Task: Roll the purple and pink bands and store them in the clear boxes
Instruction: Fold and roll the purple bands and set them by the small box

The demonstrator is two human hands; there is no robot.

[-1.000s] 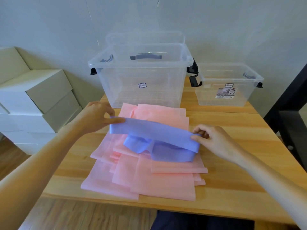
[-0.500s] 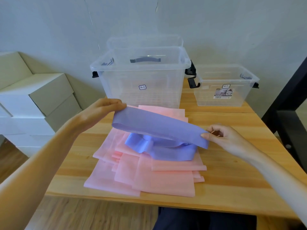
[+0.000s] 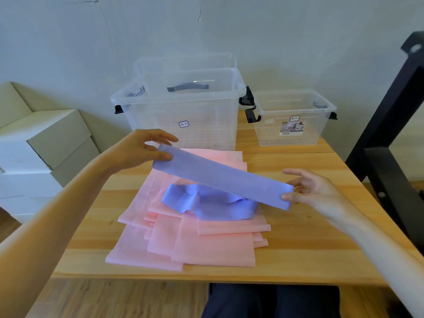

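Observation:
A flat purple band [image 3: 220, 179] is stretched in the air between my hands, above the pile. My left hand [image 3: 142, 152] pinches its far left end with thumb and fingers. My right hand [image 3: 314, 191] pinches its near right end. Below it a second purple band [image 3: 206, 203] lies crumpled on a stack of several pink bands [image 3: 190, 244] on the wooden table [image 3: 298, 255]. A large clear box [image 3: 183, 111] stands open behind the pile. A smaller clear box [image 3: 291, 120] stands to its right.
White cardboard boxes [image 3: 34, 152] are stacked left of the table. A black metal frame [image 3: 390, 134] rises at the right edge. A clear lid with a grey handle [image 3: 188, 87] leans behind the large box. My dark-trousered legs [image 3: 270, 301] show under the table's front edge.
Both hands have lifted the purple band higher off the pile and drawn it out straight and flat, my right hand moving further right.

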